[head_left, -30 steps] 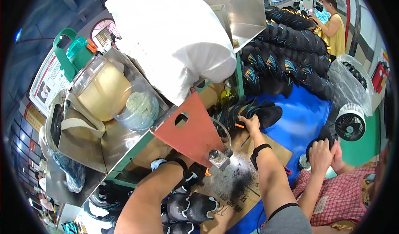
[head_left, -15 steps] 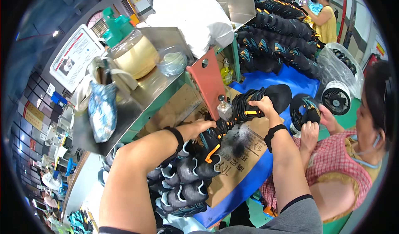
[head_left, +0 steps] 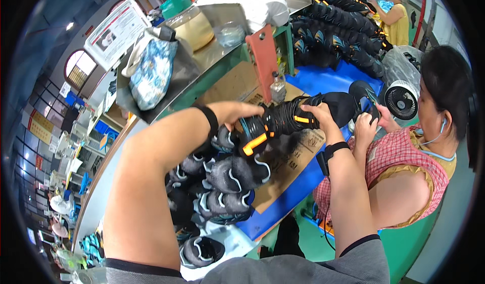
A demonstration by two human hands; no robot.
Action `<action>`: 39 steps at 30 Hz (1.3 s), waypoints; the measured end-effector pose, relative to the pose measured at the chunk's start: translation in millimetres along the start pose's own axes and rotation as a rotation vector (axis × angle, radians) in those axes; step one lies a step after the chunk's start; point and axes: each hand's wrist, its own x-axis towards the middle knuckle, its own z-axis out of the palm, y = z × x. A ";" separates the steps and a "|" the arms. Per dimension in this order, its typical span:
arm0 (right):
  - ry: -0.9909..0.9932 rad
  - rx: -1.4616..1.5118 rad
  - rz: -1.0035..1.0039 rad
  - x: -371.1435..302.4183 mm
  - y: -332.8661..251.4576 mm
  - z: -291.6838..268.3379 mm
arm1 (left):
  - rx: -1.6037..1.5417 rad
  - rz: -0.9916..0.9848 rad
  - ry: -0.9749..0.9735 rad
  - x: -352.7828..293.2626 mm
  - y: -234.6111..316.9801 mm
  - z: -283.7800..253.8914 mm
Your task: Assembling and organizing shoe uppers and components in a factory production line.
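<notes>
A nested row of black shoe uppers [head_left: 285, 118] with black laces and orange tabs stretches between my two hands over the cardboard. My left hand [head_left: 241, 113] is closed round its left end, where one upper with an orange pull loop [head_left: 255, 144] faces me. On the row's right part, my right hand [head_left: 319, 113] grips from above, thumb and fingers pressed into the laces. Both palms and some fingertips are hidden. Just below my left hand lie several grey-black uppers with pale blue edges [head_left: 225, 174], stacked in rows.
A small glass bottle [head_left: 277, 88] stands beside a red upright plate [head_left: 261, 57]. Close on my right, a co-worker [head_left: 399, 168] handles a dark upper [head_left: 362, 93]. Behind are heaped uppers [head_left: 336, 41] and a white fan [head_left: 401, 99]. A metal shelf [head_left: 189, 74] bears a bag and jug.
My view has shifted. The row of uppers now looks larger and raised off the cardboard, still in both hands. The co-worker's upper has turned and tilted.
</notes>
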 end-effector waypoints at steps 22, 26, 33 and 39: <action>0.028 0.326 -0.200 -164.6 -46.7 130.2 | 0.304 0.130 0.604 -202.9 -82.5 -18.8; -0.008 0.367 -0.392 -179.5 -59.1 144.0 | 0.347 0.180 0.667 -239.4 -110.6 -15.9; -0.033 0.353 -0.403 -201.3 -74.4 157.5 | 0.276 0.158 0.764 -267.4 -142.8 9.7; -0.055 0.370 -0.430 -226.8 -76.5 166.8 | 0.176 0.238 0.769 -270.6 -175.1 21.3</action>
